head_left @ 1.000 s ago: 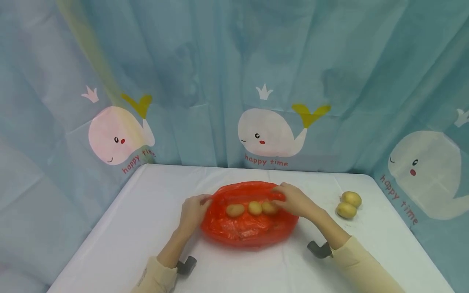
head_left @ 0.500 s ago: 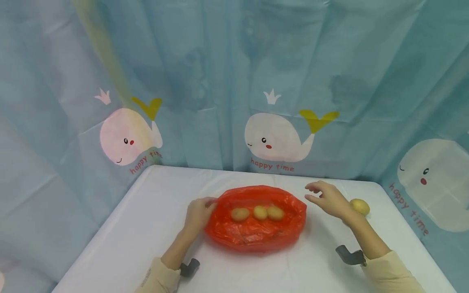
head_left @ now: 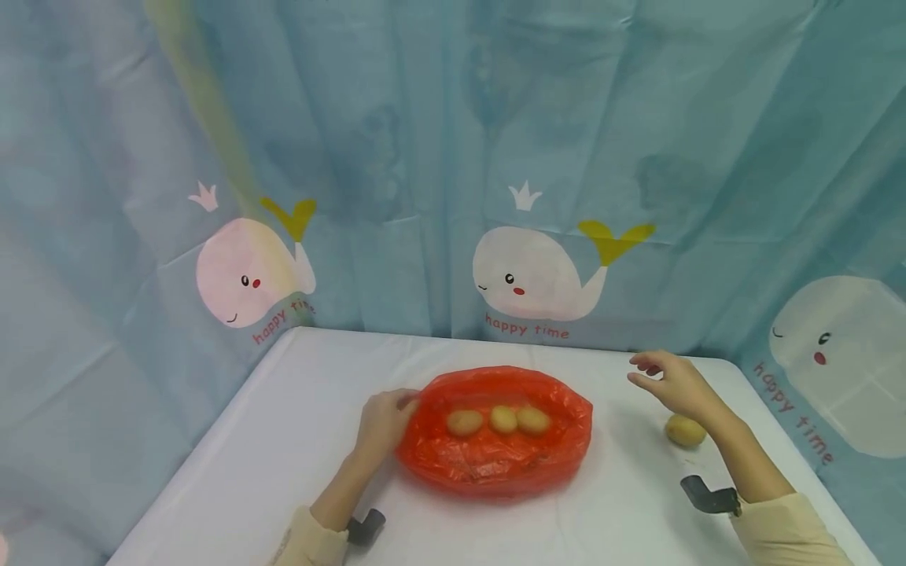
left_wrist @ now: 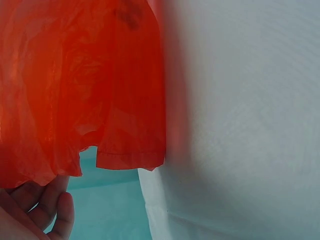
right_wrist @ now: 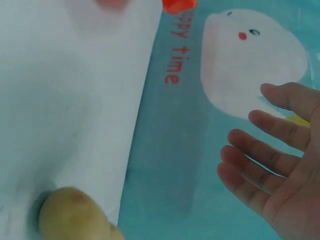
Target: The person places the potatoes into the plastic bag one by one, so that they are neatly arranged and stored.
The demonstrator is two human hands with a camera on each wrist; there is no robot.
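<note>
A red plastic bag (head_left: 495,472) lies spread with its mouth open on the white table. Inside it sit three potatoes (head_left: 464,423) in a row. My left hand (head_left: 381,424) pinches the bag's left rim; in the left wrist view the fingers (left_wrist: 50,202) curl at the edge of the red plastic (left_wrist: 105,95). Off to the right, my right hand (head_left: 675,387) hovers over the table, fingers apart and loosely bent, with nothing in them. Just under that wrist rests a loose potato (head_left: 685,431). The right wrist view shows this potato (right_wrist: 72,215) with another one partly behind it.
The white table (head_left: 233,487) runs back to a blue curtain (head_left: 396,157) printed with whales. A dark curved device (head_left: 708,497) is strapped at the right wrist, and a similar one (head_left: 366,527) at the left.
My right hand has let go of the bag's right rim and moved right, toward the loose potatoes. My left hand keeps its hold on the bag. The camera view has shifted slightly.
</note>
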